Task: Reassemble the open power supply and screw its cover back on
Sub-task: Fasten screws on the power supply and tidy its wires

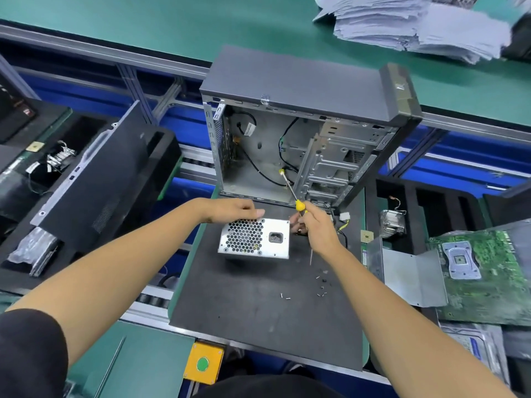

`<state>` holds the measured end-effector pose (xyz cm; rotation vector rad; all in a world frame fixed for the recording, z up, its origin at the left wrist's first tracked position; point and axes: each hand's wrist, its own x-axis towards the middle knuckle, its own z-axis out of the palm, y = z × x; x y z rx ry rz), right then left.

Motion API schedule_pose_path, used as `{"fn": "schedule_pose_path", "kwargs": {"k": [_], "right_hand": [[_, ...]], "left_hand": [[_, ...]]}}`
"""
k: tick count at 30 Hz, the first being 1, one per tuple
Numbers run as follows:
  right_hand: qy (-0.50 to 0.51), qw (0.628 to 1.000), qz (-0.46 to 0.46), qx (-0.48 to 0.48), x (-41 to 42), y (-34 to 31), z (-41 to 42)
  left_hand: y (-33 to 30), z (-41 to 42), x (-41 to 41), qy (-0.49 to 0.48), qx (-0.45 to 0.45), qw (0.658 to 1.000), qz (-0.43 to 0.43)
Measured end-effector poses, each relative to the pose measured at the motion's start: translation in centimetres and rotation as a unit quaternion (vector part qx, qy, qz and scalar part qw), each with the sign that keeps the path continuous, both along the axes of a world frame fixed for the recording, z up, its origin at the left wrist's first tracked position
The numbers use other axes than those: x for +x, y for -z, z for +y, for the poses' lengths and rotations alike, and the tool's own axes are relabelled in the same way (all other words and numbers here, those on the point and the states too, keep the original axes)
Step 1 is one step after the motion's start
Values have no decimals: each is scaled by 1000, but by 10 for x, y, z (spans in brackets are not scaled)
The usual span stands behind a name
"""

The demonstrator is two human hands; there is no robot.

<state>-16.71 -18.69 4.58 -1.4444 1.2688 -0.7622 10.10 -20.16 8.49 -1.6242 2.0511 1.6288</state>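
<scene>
The power supply (254, 237) stands on the dark mat (258, 305) in front of the person, fan grille and socket face toward the camera. From this side it looks closed up, but the far and right sides are hidden, so can't tell if the cover sits fully home. Judging by that, assembly looks mostly done and screwing is what's left.

Left hand (230, 209) rests on the unit's top far edge, fingers fairly straight and together, steadying it. Right hand (314, 228) is at the unit's right side, fingers curled round the yellow-handled screwdriver (291, 193), shaft pointing up and away, so tip isn't on a screw now. Loose screws (321, 285) lie scattered on the mat to the right of the unit, several not yet in.

Behind: open PC case (301, 133), side off, mostly gutted w/ cables. Right: motherboard (482, 271) and a metal plate. Counter (143, 366) is green, conveyor-type line w/ rollers; paper stack (402, 24) on the far bench. Factory-like room.
</scene>
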Motion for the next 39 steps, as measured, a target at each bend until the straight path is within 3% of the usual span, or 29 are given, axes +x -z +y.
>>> {"fn": "schedule_pose_path", "kwargs": {"k": [3,7,11,14,17,21,24,36,39], "right_hand": [[25,997,-71,21,-8,-2,1],[101,984,-127,75,-26,-7,4],[135,973,-156,101,-50,-7,9],[173,965,-137,139,-67,-5,16],[150,976,-93,128,-83,0,25],[119,979,-114,117,-102,10,37],[108,976,-141,123,-113,13,42],[64,985,-107,120,-142,30,51],[46,989,-84,115,-146,26,51]], "left_hand": [[-2,5,-13,-44,-178,983,-17],[-8,16,-44,-40,-390,919,-46],[-17,44,-91,54,-606,785,-118],[-8,68,-137,196,-637,727,-166],[10,80,-179,307,-570,721,-246],[44,74,-224,305,-408,805,-304],[59,64,-236,288,-339,830,-337],[81,53,-236,331,-308,839,-303],[76,53,-234,307,-292,868,-258]]}}
